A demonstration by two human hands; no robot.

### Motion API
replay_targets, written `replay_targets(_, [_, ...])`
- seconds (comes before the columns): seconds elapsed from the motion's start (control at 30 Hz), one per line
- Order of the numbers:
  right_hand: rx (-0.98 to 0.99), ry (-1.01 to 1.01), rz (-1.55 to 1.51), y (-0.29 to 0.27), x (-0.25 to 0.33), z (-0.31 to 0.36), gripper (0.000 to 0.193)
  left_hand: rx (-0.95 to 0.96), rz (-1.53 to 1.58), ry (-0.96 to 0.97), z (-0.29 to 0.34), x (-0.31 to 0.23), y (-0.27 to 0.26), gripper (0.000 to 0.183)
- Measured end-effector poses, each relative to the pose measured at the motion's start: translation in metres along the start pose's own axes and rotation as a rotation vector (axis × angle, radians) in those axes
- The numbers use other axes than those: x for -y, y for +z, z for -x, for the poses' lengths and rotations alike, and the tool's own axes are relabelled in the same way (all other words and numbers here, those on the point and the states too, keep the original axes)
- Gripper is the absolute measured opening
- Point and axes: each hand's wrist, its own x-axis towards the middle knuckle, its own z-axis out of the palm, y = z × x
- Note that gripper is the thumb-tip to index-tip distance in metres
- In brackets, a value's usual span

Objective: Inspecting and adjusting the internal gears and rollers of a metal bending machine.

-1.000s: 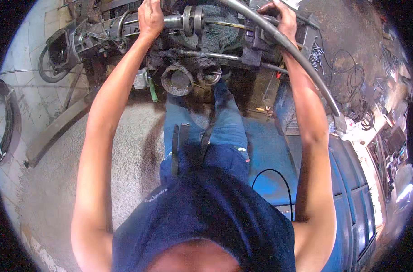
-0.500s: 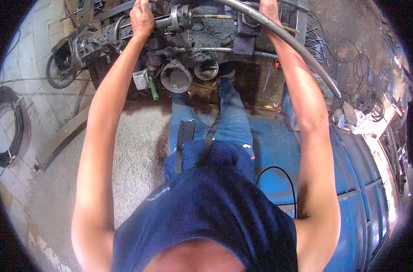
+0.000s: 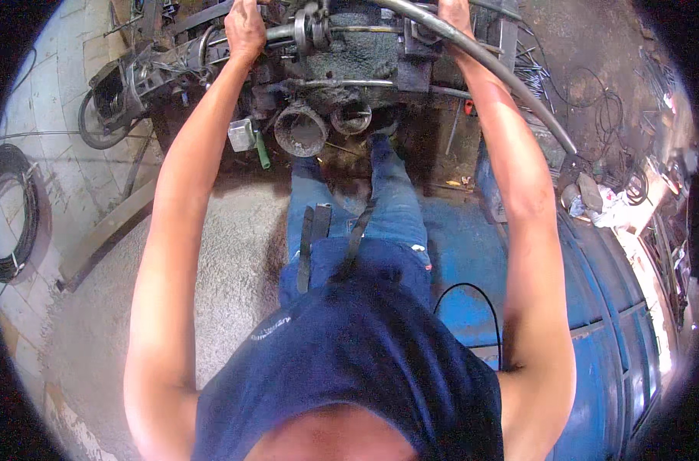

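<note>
Working two-handed at the grimy machine [image 3: 415, 58], top of frame; step in hand looks like steadying or adjusting it. Left hand [image 3: 246, 29] is beside the metal shaft [image 3: 279, 33], upper left of centre; right hand [image 3: 455, 14] is partly behind the curved metal pipe [image 3: 511, 81], upper right. Fingers cropped, can't tell either grip. Next move probably calls for even two-handed control.

Left arm [image 3: 161, 307] and right arm [image 3: 538, 292], both bare, reach forward; elbows [image 3: 177, 203] slightly bent outward, forearms [image 3: 499, 123] slanting inward. Left hand [image 3: 246, 32] at top of view, seen from back. Right hand [image 3: 454, 14] cropped by top edge, grip unclear.
</note>
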Motion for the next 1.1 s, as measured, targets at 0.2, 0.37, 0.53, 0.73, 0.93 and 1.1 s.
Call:
replay_targets(0.2, [-0.549,-0.113,0.499,-0.001,0.004,0.016,0.024,-0.178,0.199,-0.221,-0.012,-0.043,0.001,0.048])
replay_targets(0.37, [-0.741,-0.123,0.883,0.034,0.047,0.103,0.038,-0.070,0.039,-0.065,0.014,-0.062,-0.034,0.051])
replay_targets(0.53, [-0.088,0.189,0.797,0.033,0.097,0.182,0.035,-0.132,0.131,-0.119,0.104,-0.121,-0.118,0.028])
replay_targets(0.73, [-0.029,-0.140,0.647,0.061,0.207,0.158,0.033,0.276,-0.170,-0.675,0.227,-0.091,-0.165,0.047])
replay_targets(0.93, [-0.134,-0.103,1.350,0.033,0.147,0.106,0.052,0.570,-0.232,-0.770,0.251,-0.075,-0.138,0.057])
replay_targets(1.1, [-0.181,-0.243,1.298,0.041,0.139,0.107,0.054,0.617,-0.305,-0.815,0.246,-0.089,-0.145,0.051])
